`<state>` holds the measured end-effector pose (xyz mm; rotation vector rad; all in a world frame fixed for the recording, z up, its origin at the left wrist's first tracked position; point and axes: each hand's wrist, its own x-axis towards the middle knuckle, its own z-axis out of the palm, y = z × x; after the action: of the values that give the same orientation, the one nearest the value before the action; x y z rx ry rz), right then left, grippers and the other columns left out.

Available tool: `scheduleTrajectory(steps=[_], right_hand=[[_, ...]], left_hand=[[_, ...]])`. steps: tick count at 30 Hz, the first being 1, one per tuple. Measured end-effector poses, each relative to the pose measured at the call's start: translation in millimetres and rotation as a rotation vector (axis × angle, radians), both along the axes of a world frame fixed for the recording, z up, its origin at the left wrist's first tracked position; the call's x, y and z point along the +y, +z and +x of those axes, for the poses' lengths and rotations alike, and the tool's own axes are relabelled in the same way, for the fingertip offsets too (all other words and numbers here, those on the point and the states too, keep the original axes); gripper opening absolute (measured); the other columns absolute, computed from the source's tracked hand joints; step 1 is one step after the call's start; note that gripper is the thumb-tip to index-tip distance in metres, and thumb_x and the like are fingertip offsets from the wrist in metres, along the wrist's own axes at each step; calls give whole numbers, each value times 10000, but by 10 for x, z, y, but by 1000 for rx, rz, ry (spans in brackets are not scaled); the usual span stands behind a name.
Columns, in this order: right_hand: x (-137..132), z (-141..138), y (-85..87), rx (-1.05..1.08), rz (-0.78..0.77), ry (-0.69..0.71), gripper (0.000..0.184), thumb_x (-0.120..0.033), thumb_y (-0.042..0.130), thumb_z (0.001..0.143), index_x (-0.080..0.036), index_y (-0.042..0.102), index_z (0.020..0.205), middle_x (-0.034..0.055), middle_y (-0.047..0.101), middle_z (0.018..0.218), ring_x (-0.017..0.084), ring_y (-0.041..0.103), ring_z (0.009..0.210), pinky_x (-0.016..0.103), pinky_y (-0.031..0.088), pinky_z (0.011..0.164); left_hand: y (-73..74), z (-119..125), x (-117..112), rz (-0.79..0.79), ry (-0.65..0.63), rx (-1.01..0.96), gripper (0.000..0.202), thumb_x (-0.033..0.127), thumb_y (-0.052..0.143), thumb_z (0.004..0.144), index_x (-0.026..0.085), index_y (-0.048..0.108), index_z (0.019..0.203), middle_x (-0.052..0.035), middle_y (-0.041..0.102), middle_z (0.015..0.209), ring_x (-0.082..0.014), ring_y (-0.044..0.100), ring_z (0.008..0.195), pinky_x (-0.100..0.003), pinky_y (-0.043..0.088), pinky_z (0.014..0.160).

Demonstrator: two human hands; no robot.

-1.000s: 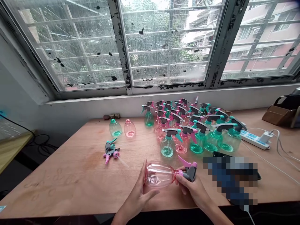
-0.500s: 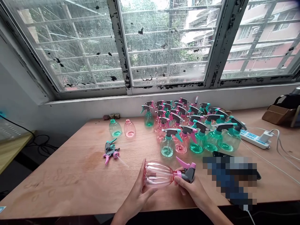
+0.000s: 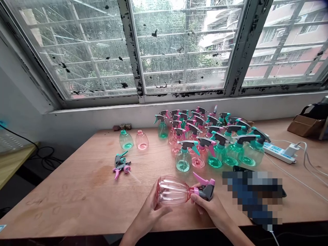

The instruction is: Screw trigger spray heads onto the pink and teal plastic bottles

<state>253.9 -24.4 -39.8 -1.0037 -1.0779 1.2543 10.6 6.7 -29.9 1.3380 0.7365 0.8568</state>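
A clear pink spray bottle (image 3: 173, 190) lies on its side just above the wooden table (image 3: 77, 194), held between both hands. My left hand (image 3: 151, 213) cups the bottle's round base with fingers curled around it. My right hand (image 3: 208, 206) grips the neck at the grey and pink trigger head (image 3: 205, 188). Two loose trigger heads (image 3: 121, 164), one teal and one pink, lie to the left. Two headless bottles, a teal one (image 3: 125, 139) and a pink one (image 3: 141, 140), stand farther back.
Several assembled pink and teal spray bottles (image 3: 212, 143) stand grouped at the back right. A white power strip (image 3: 278, 150) with cables lies right of them, a brown box (image 3: 304, 124) in the far corner. A blurred-out dark object (image 3: 252, 196) sits by my right hand. Windows rise behind.
The pink bottle has turned slightly in my hands and shifted a little; both hands keep their grip in nearly the same place.
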Motion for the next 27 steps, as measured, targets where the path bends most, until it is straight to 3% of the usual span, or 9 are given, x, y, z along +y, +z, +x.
scheduleTrajectory(steps=[6,11,15,19,23,27], right_hand=[[-11,-5,-29,20,-31,-23,368,-465,793,790,-189,596,934,-33,638,610,95,455,412,230,343,428],[-3,-16,-31,-1,-14,-15,369,-440,811,779,-187,626,974,-65,576,544,103,451,417,234,358,435],[22,-23,-48,-19,-6,-5,376,-468,799,783,-176,643,962,-42,607,565,101,458,415,228,357,418],[27,-33,-83,-2,-6,-42,387,-487,802,773,-178,632,933,-11,662,614,86,464,389,214,333,393],[18,-39,-99,18,-5,-29,389,-478,802,777,-180,610,937,-11,669,607,86,465,380,213,335,386],[25,-36,-88,26,8,-11,392,-467,802,780,-175,616,963,-11,666,617,96,471,392,231,368,399]], left_hand=[[-68,10,-15,66,38,14,875,286,628,945,354,27,1579,-68,185,1677,-300,239,1515,-477,178,1239],[26,43,-38,45,41,24,1094,322,782,819,344,-4,1580,-92,220,1660,-335,249,1502,-496,182,1234],[50,27,-40,46,13,29,993,391,750,839,341,92,1581,-92,268,1639,-335,302,1476,-482,226,1221],[-2,-3,-27,65,-1,86,1075,362,751,843,323,-30,1581,-116,309,1618,-320,376,1439,-497,205,1224],[5,-4,-37,112,21,114,1086,336,727,866,319,-98,1572,-97,197,1663,-292,260,1500,-478,83,1250],[54,6,-58,75,25,86,1126,385,761,826,304,-72,1578,-98,178,1668,-315,225,1507,-479,104,1249]])
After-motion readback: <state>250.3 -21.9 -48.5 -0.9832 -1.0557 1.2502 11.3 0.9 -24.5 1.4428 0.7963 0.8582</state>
